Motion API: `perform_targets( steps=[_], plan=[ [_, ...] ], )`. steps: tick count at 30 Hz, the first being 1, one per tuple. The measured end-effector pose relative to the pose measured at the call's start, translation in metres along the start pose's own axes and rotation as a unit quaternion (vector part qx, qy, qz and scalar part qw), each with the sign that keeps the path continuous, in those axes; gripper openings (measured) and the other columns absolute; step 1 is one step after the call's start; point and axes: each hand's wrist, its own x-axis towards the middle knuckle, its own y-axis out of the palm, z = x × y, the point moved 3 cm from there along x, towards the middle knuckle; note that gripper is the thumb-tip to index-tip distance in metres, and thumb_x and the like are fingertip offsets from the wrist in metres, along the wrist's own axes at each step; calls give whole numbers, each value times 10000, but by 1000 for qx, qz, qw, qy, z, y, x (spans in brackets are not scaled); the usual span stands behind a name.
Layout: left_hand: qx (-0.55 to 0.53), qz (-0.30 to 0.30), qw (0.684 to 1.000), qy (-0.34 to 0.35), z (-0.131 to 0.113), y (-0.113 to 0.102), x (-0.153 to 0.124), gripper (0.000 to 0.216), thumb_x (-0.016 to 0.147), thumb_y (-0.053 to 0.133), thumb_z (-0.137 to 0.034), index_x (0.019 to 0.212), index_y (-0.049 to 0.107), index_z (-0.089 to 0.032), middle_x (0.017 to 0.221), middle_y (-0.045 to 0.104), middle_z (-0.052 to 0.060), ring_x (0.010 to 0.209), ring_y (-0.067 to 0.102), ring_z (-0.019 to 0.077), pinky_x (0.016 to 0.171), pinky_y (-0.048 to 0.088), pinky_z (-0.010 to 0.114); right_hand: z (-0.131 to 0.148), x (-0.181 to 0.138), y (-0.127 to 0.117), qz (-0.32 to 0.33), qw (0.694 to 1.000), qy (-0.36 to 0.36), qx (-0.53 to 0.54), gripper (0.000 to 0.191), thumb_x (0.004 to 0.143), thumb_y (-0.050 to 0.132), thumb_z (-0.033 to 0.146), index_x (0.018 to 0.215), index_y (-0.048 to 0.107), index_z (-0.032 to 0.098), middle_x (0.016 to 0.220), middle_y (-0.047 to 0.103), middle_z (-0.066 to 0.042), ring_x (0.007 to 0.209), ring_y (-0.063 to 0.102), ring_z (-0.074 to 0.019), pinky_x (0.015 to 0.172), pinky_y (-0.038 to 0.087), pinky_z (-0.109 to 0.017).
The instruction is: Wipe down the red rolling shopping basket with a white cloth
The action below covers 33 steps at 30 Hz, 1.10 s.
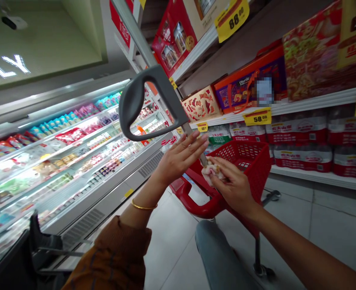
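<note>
A metal pole runs down at a slant in front of me, with a grey plastic loop-shaped handle on it. My left hand has its fingers stretched out across the pole's lower part. It looks flat against the pole, though contact is hard to tell. Just below, my right hand pinches a crumpled pale cloth with brownish and pink patches. The cloth sits at the pole's lower visible end and hides what is beneath. Behind both hands stands a red plastic shopping cart.
Lit refrigerated shelves with packaged goods line the left. Shelves on the right bear gift boxes, yellow price tags and red-wrapped bottle packs. A dark object with metal bars is at lower left. My knee is below.
</note>
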Motion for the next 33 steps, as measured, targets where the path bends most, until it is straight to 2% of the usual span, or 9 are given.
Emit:
perform_targets(
  steps=[9,13,16,19,22,26,30,33],
  plan=[
    [27,31,998,50,-18,16,-18,370,957,487,-154,1321,496,-89,1397,530,115,1425,221,194,1214,233,375,-24,-31,-7,67,996,56,-2,358,888,592,260,1243,627,234,1229,664,-66,1146,622,-191,1024,497,-322],
    [44,50,994,85,-30,24,-25,361,950,496,-146,1307,523,-108,1430,488,78,1419,251,169,1230,146,357,-35,-48,-10,87,993,74,-22,354,885,611,319,1233,632,256,1210,673,-57,1133,626,-200,1010,509,-342],
    [41,72,989,124,-42,30,-27,364,955,495,-182,1310,528,-109,1436,473,55,1411,281,161,1231,73,359,-41,-58,-11,92,992,83,-29,362,878,619,314,1236,629,262,1218,671,-53,1134,626,-202,1009,510,-350],
    [30,82,987,132,-50,35,-29,357,960,487,-193,1303,536,-108,1420,490,47,1405,297,155,1230,49,365,-40,-56,-10,70,994,86,-17,357,868,625,288,1221,638,238,1220,670,-67,1125,634,-201,998,518,-337],
    [12,69,990,126,-50,37,-29,325,958,473,-165,1261,560,-87,1402,512,73,1399,309,152,1230,82,355,-34,-41,-6,25,996,84,10,341,858,624,262,1195,650,219,1217,672,-79,1122,638,-203,1002,515,-333],
    [-1,42,993,112,-42,31,-27,284,954,472,-152,1201,587,-71,1352,568,101,1386,330,172,1217,213,331,-25,-22,0,-19,994,94,56,380,859,608,241,1239,621,235,1257,653,-70,1146,626,-200,1009,508,-338],
    [14,51,993,104,-38,26,-21,315,971,443,-171,1245,563,-72,1367,557,94,1386,332,193,1214,237,353,-26,-21,3,-6,993,96,65,376,866,600,251,1240,623,227,1270,646,-79,1166,613,-206,1020,497,-345],
    [23,60,993,103,-38,27,-19,327,965,461,-164,1265,552,-73,1372,553,97,1389,327,197,1215,228,358,-36,-28,3,31,992,102,63,345,863,606,270,1203,648,222,1225,668,-79,1130,632,-209,1007,504,-349]
  ],
)
